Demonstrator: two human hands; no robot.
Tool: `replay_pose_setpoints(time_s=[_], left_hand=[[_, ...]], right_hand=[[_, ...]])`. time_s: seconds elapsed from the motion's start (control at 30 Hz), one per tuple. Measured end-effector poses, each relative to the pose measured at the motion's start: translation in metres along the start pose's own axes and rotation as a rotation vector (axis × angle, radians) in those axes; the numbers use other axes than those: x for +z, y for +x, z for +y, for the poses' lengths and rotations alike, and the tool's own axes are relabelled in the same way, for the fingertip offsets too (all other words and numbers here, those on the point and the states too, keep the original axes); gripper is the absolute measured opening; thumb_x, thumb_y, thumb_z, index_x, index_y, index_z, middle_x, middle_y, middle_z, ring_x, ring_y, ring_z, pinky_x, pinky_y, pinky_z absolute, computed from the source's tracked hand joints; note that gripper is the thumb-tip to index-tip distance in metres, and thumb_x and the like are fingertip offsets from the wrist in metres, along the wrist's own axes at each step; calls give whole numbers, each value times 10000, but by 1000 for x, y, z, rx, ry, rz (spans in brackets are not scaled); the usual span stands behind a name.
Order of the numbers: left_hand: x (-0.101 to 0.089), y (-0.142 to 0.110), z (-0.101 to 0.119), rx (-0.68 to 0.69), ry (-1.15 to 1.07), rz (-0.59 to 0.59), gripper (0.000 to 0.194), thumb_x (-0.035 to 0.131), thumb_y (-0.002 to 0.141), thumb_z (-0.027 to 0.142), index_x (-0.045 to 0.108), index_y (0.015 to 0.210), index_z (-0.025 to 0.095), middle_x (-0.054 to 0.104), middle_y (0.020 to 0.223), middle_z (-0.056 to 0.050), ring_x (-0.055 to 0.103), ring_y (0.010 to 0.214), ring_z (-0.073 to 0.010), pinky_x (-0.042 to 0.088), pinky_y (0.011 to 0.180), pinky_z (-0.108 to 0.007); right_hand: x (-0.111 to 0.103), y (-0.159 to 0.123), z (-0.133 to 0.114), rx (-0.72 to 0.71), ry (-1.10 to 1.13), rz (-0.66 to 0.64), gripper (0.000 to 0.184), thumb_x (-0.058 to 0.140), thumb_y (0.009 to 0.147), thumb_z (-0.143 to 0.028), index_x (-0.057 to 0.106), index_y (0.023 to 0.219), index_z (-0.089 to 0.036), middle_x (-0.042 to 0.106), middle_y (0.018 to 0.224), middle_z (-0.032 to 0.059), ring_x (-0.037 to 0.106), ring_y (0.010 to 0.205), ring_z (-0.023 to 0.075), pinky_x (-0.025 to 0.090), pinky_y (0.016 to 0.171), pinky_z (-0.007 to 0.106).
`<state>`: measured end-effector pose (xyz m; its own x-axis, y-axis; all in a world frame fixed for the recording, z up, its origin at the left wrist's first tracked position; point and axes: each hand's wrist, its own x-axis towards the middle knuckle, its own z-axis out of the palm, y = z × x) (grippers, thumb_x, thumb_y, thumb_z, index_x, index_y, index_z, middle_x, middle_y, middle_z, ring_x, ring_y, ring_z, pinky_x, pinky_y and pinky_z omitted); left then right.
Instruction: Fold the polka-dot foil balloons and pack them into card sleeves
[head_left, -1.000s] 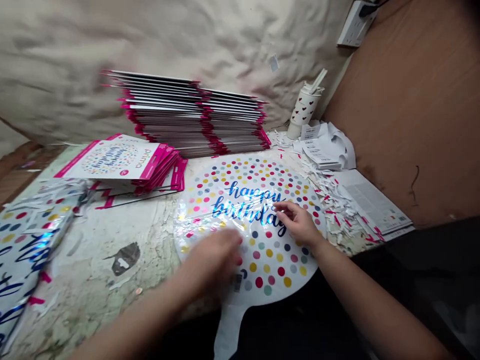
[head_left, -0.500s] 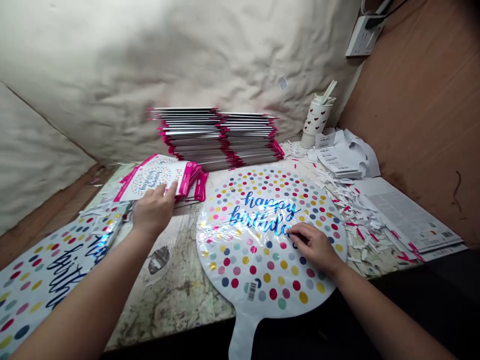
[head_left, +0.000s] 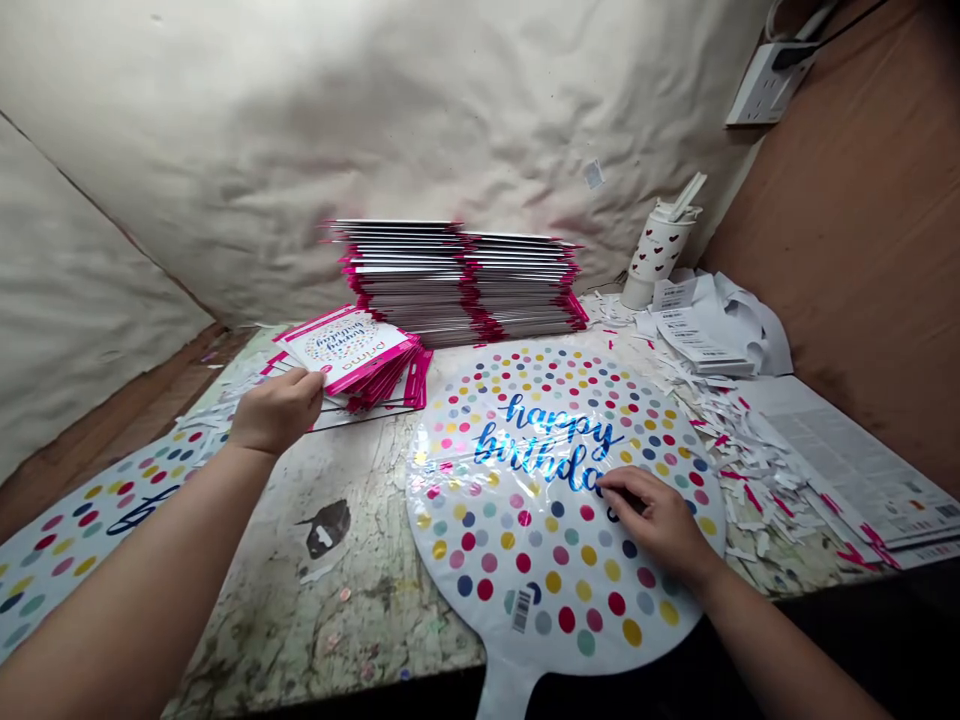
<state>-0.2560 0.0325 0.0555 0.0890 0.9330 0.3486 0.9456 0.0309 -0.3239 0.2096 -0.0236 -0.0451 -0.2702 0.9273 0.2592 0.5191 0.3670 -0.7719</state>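
Slid left along the packets [head_left: 349, 350], the left hand [head_left: 277, 412] now has its fingers [head_left: 311, 380] at their near corner, grip unclear. The right hand [head_left: 651, 525], fingers loosely curled, rests on the foil balloon [head_left: 517, 560] lying on the table [head_left: 360, 610].

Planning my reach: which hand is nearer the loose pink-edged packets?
Left. The left hand is at the near edge of the pink-edged packets; the right hand lies on the foil balloon, further right.

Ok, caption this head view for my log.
Right hand on a polka-dot foil birthday balloon; left hand at a pile of pink-edged packets.
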Motion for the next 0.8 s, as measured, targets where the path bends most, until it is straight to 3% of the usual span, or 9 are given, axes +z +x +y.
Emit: replay_pose_setpoints(time_s=[0.3,0.43,0.53,0.6,0.67,0.8], left_hand=[[-14,-11,-10,-47,2,27,311,352,879,278,544,669,152,534,683,-35,461,691,-150,181,545,-248],[-16,3,-15,-3,-76,-20,271,396,866,272,574,707,144,560,688,-19,478,681,-132,244,578,-228],[-23,17,-3,26,-151,-36,240,376,858,184,607,853,119,615,784,-38,520,726,-146,331,657,-246],[-31,16,26,38,-210,-5,309,320,855,124,592,997,88,638,925,-106,556,824,-201,383,734,-322],[-42,-5,77,93,-293,30,363,290,868,142,565,1097,81,623,1056,-170,565,939,-259,400,812,-409],[-60,-94,210,473,-533,-35,286,506,810,358,621,1062,284,678,1047,-55,613,935,-217,483,797,-324]], right_hand=[[0,0,0,-16,-3,14,178,522,833,-277,661,937,-234,658,962,66,613,938,230,520,826,392],[1,0,0,-16,8,18,174,518,835,-270,659,930,-235,657,954,62,612,935,225,518,823,382],[1,0,0,-20,10,18,175,514,837,-265,653,939,-231,656,951,61,610,926,220,511,826,384],[0,0,-1,-19,12,22,175,513,839,-261,650,943,-228,655,954,60,607,927,216,506,830,383],[0,1,-1,-16,12,22,173,513,839,-255,648,942,-226,654,953,59,604,927,213,502,830,380],[1,1,-3,-18,-4,41,167,513,838,-231,646,937,-215,653,941,59,601,918,204,489,834,371]])
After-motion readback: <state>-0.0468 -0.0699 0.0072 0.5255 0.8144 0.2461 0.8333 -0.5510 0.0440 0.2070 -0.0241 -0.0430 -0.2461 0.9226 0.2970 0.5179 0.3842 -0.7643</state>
